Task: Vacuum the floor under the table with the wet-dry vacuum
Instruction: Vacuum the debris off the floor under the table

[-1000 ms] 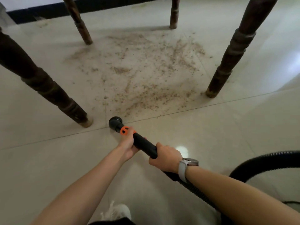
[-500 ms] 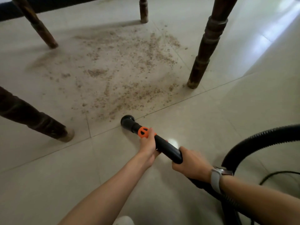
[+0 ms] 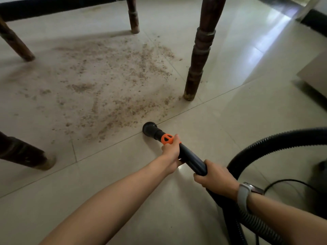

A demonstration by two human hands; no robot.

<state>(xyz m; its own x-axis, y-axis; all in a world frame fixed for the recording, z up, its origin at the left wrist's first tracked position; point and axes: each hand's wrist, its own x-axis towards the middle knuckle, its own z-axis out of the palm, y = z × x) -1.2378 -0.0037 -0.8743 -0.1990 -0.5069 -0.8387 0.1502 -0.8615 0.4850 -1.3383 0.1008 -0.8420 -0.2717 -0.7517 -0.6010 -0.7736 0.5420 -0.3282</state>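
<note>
Fingers of both hands wrap the vacuum wand (image 3: pixel 191 160), left hand (image 3: pixel 170 150) by orange collar (image 3: pixel 167 138), right hand (image 3: pixel 215 178) at hose (image 3: pixel 265 144) end; rigid & light, nozzle (image 3: pixel 148 127) on floor (image 3: pixel 123 174) at debris (image 3: pixel 115 82) edge.

You're in a home, likely a dining room: glossy beige floor tiles (image 3: pixel 230 121), turned dark wooden legs (image 3: pixel 200 55) of a piece of furniture standing over scattered crumbs (image 3: pixel 115 89), a dark baseboard (image 3: pixel 53 7) along the wall, and daylight reflecting off the tiles.
</note>
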